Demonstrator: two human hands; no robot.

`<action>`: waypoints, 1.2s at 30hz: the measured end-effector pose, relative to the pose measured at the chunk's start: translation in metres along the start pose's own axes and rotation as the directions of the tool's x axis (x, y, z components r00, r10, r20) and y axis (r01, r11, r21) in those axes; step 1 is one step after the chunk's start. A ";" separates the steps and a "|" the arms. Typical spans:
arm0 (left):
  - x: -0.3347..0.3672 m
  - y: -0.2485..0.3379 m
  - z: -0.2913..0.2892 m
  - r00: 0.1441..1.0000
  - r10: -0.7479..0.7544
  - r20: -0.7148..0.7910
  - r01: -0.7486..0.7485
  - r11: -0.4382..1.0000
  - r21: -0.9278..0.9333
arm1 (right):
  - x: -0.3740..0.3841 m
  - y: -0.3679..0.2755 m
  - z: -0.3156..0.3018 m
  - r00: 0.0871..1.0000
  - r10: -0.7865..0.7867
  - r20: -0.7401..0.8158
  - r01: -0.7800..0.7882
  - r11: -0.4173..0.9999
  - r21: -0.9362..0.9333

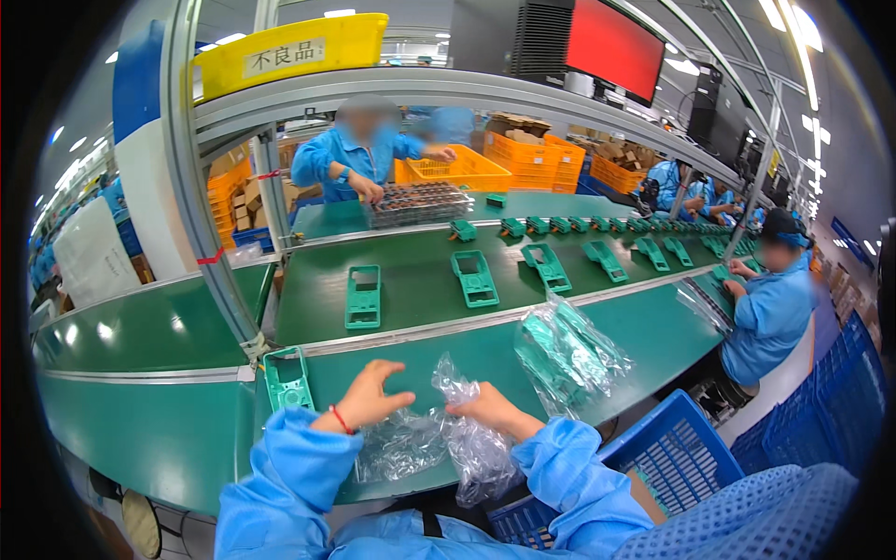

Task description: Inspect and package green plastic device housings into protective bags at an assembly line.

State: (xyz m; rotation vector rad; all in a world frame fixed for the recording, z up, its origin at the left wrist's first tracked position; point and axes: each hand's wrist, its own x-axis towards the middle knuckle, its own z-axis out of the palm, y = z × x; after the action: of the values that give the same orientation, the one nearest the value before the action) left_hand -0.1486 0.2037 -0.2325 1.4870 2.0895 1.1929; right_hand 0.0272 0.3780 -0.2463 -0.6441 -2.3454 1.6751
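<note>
My right hand (492, 411) is closed on a crumpled clear plastic bag (481, 459), which hangs over the near edge of the green bench. Left of it, my left hand (367, 399) is held above the bench with thumb and fingers apart, holding nothing. More clear plastic film (397, 450) lies beneath and between the hands; whether it is the same bag I cannot tell. A green plastic housing (288, 381) with a rectangular opening rests left of my left hand. To the right, a clear bag of green housings (569, 350) lies on the bench.
Beyond the bench, a green conveyor belt (420, 322) carries a row of green housings (476, 278). A metal post (219, 261) rises at left. Blue crates (686, 448) stand at lower right. A co-worker (770, 299) sits at right; another person (359, 159) works opposite.
</note>
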 end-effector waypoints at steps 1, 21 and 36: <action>-0.009 -0.006 0.012 0.999 0.028 -0.041 -0.026 0.999 0.041 | -0.003 -0.003 -0.002 0.989 -0.114 -0.091 0.106 0.990 -0.088; -0.104 -0.004 0.045 0.999 -0.007 -0.044 -0.006 0.956 -0.292 | -0.048 -0.027 -0.094 0.759 -0.143 -0.635 -0.560 0.356 -0.748; -0.095 0.022 0.033 0.999 0.041 -0.023 -0.045 0.661 -0.749 | -0.032 -0.053 0.046 0.981 -0.126 0.149 0.046 0.891 0.451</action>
State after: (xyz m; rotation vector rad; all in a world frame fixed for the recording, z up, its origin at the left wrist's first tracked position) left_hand -0.0732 0.1364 -0.2550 1.1047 1.2517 1.7780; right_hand 0.0250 0.3106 -0.2093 -0.3093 -1.9379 2.1998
